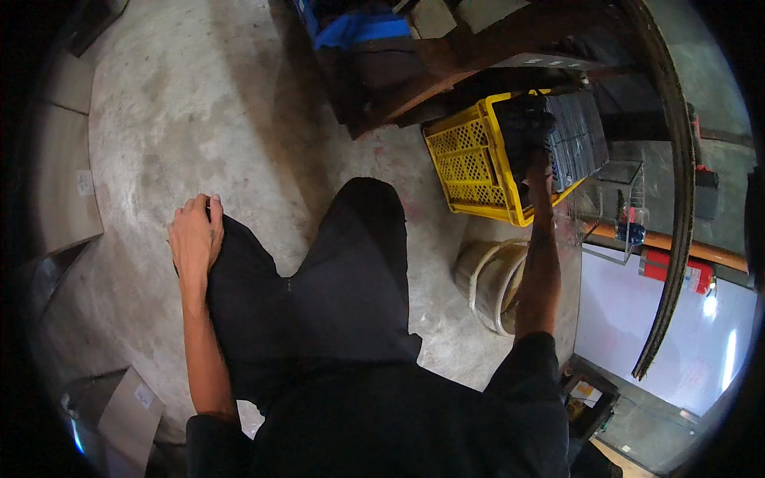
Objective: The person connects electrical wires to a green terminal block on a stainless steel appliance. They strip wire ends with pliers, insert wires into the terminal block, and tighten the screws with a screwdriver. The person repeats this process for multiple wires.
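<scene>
My left hand [198, 229] lies on my left knee, fingers draped over the dark trouser leg, and nothing shows in it. My right arm stretches out to a yellow plastic crate [468, 163] with perforated sides. At the crate's opening, my right hand [539, 169] is beside a row of thin grey-blue flat pieces [578, 131] packed closely together. Dark shadow and a black mass cover its fingers, so I cannot see whether they grip anything.
A dirty off-white bucket [486, 279] stands below the crate. Wooden framing [446, 68] rises beyond it, with a blue bin [351, 30] behind. A dark curved strip [681, 175] crosses the right side. Near a white panel [637, 319] is a red object [677, 272]. Boxes [68, 175] line the left.
</scene>
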Tool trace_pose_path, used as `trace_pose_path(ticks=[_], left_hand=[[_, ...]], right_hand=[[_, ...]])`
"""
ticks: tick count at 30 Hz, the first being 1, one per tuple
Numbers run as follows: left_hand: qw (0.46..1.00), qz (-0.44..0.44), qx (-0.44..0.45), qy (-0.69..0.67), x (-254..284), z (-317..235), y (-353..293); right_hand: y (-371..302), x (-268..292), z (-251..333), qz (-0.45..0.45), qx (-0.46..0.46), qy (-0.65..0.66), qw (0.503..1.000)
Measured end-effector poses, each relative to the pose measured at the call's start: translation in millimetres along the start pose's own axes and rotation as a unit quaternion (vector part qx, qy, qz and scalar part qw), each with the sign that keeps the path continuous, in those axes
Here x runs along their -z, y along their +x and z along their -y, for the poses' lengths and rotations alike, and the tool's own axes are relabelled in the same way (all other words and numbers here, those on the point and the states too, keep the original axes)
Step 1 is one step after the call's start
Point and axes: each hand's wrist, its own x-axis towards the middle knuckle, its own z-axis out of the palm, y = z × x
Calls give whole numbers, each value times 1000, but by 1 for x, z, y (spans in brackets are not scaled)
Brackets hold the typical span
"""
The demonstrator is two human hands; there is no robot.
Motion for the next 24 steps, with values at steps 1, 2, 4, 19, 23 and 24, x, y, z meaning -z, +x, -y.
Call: trace_pose_path(ticks=[1,2,4,19,23,24], left_hand=[[1000,3,-2,-2,-1,0,4],[1000,6,-4,-5,-2,0,8],[999,11,24,28,10,8,-26],[1000,-6,-11,22,4,9,-17],[999,24,-13,39,24,9,-40],[997,34,8,64,36,19,-51]], right_hand=[[-1,7,-3,-7,94,-120,988],[-13,19,-12,10,98,-157,983],[-14,9,34,53,45,-103,992],[-26,9,86,108,-189,16,976],[-100,-12,174,-112,-134,-138,975],[-110,-16,246,-6,-194,-76,978]])
